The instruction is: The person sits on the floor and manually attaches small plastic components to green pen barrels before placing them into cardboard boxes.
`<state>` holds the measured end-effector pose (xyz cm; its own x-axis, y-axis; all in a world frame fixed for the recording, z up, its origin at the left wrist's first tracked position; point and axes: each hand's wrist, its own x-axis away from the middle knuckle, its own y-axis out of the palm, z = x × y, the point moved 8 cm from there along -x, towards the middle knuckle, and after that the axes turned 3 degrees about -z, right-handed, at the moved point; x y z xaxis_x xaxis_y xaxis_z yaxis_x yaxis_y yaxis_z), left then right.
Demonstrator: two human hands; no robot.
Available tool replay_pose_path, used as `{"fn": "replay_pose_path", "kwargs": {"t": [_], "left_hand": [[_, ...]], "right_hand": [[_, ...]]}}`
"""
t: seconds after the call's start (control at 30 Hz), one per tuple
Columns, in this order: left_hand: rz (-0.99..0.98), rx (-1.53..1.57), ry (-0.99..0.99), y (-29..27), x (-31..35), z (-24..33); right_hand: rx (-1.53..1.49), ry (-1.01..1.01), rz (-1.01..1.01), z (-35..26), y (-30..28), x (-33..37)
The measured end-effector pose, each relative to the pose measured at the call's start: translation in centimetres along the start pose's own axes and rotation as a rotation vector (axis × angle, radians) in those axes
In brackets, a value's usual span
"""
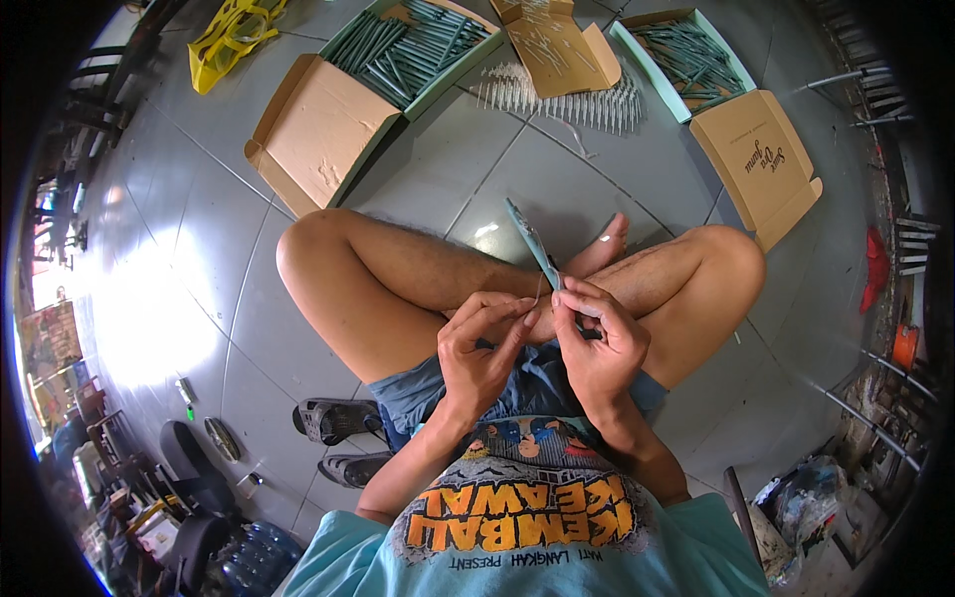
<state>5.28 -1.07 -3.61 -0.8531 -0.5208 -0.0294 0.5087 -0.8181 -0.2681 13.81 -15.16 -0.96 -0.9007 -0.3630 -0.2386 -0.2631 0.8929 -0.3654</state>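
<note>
My right hand pinches the lower end of a slim teal-green stick, which tilts away from me to the upper left. Close beside it, the thumb and fingertips of my left hand are closed on a thin, pale, wire-like strand running along the stick. The strand is too fine to name with certainty. Both hands are above my crossed legs, fingertips nearly meeting. On the floor beyond, an open box at the far left holds many similar teal sticks.
At the far right stands a second open box of sticks. Between them, a cardboard tray with small white pieces lies by a row of slender white pieces. A yellow bag and sandals lie on the tiles.
</note>
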Motion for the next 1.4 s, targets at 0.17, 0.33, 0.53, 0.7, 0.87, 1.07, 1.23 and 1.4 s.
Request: {"fn": "replay_pose_path", "kwargs": {"t": [0.17,0.33,0.53,0.7,0.87,1.07,1.23,1.4], "left_hand": [[0.007,-0.034,0.056,-0.1,0.0,0.6],[0.016,-0.007,0.061,0.0,0.1,0.5],[-0.013,0.016,0.052,0.1,0.0,1.3],[-0.015,0.072,0.042,0.3,0.2,1.3],[-0.013,0.087,0.043,0.3,0.2,1.1],[-0.023,0.007,0.103,0.1,0.3,1.3],[-0.018,-0.033,0.126,0.2,0.5,1.4],[-0.024,-0.038,0.133,0.3,0.7,1.2]], "right_hand": [[-0.060,0.058,0.004,0.8,0.0,0.2],[-0.125,0.096,0.029,0.8,0.1,0.1],[-0.087,0.073,0.025,0.6,0.0,0.0],[-0.119,0.085,0.031,0.8,0.0,-0.1],[-0.124,0.075,0.032,0.8,-0.1,-0.1],[-0.138,0.096,0.027,1.2,0.0,-0.1],[-0.149,0.096,0.023,1.2,0.0,-0.1],[-0.180,0.132,0.020,1.3,0.0,-0.1]]}}
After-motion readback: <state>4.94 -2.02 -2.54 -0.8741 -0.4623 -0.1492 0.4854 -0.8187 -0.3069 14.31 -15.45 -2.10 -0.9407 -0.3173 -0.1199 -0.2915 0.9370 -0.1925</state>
